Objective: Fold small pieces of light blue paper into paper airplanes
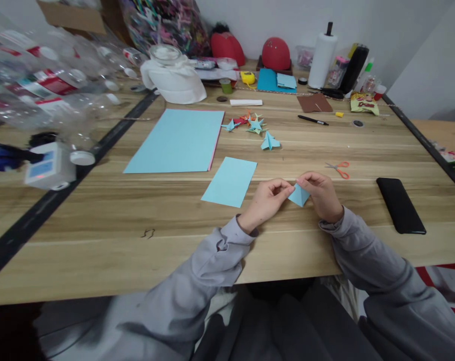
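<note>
Pinching the folded blue paper (298,196) between thumbs and fingers, the left hand (267,200) and right hand (320,194) are holding it near, right of the smaller blue sheet (230,181). It is probably feeling light, crisp and easily torn; edge grips are likely sparing its folds.

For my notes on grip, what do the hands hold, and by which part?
Folded light-blue paper, pinched near its upper edge by the left hand and right hand.

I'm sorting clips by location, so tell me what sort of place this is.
Probably a craft workspace: a held piece of blue paper, small folded paper figures and orange-handled scissors suggest it.
</note>
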`<state>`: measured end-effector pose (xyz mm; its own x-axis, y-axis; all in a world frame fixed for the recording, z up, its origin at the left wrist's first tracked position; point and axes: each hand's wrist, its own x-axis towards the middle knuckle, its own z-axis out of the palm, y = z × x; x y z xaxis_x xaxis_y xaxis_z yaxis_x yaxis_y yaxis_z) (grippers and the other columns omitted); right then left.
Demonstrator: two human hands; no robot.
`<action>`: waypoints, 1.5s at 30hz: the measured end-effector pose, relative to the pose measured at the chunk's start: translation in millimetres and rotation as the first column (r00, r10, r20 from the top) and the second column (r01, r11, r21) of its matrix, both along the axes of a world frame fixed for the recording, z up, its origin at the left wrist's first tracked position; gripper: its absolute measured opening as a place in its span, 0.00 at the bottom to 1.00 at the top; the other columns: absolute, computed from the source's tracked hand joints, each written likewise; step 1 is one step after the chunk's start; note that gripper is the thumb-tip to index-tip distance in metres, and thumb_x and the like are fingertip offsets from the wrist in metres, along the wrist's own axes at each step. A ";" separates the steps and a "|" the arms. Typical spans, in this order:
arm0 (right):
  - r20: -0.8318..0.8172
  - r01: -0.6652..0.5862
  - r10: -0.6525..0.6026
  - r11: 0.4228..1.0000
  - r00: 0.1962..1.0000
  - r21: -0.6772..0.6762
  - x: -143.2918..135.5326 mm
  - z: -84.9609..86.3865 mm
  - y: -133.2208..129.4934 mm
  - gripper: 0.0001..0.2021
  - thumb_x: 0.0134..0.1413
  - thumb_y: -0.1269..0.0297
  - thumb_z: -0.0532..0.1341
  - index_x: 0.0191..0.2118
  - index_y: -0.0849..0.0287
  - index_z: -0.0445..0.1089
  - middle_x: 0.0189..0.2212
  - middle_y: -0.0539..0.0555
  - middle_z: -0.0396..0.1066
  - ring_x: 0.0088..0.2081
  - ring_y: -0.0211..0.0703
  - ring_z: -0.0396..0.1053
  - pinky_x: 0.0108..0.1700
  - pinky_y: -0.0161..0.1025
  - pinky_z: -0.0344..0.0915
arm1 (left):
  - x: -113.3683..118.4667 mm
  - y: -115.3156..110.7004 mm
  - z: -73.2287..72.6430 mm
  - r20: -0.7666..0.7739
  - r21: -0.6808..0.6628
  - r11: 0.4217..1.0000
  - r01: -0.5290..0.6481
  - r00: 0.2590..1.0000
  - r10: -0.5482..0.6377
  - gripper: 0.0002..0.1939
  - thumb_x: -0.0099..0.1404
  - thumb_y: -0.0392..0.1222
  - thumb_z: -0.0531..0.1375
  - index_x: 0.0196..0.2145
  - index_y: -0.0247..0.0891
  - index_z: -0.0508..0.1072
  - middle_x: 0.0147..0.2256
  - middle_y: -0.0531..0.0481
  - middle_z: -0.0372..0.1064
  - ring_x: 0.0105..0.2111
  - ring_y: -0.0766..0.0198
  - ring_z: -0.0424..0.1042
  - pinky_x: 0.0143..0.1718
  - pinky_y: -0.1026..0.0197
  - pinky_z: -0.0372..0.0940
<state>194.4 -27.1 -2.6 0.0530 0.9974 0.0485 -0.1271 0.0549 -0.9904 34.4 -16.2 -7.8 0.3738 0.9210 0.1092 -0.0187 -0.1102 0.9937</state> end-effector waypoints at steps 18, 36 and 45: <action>0.050 0.036 -0.036 0.999 0.998 -0.005 -4.0 0.5 -0.9 0.18 0.36 0.48 0.73 0.23 0.57 0.72 0.21 0.48 0.70 0.24 0.35 0.63 0.26 0.35 0.61 | 1.0 -0.2 0.9 0.090 -0.064 0.998 -0.005 0.996 0.011 0.19 0.53 0.56 0.68 0.26 0.36 0.71 0.24 0.54 0.67 0.25 0.69 0.62 0.29 0.64 0.57; 0.085 0.060 -0.057 0.998 0.995 -0.035 3.9 -0.8 5.1 0.21 0.36 0.45 0.72 0.21 0.59 0.70 0.17 0.48 0.67 0.21 0.34 0.61 0.25 0.35 0.61 | -1.0 4.5 -1.8 0.228 -0.233 0.962 -0.143 0.953 0.197 0.15 0.49 0.48 0.71 0.22 0.35 0.73 0.19 0.53 0.68 0.20 0.69 0.66 0.22 0.65 0.62; -0.031 0.057 -0.061 0.989 0.998 -0.136 4.0 -3.9 8.1 0.26 0.33 0.40 0.72 0.23 0.59 0.67 0.21 0.48 0.70 0.22 0.32 0.64 0.23 0.32 0.60 | -3.3 8.8 4.0 0.293 -0.424 0.888 -0.178 0.901 0.321 0.20 0.40 0.48 0.75 0.22 0.35 0.71 0.20 0.55 0.67 0.18 0.71 0.66 0.19 0.68 0.62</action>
<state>198.3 -19.1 -6.5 0.1113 0.9897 -0.0895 -0.1627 -0.0707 -0.9841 31.0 -7.3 -3.8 0.1293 0.9737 -0.1874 -0.3913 0.2237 0.8927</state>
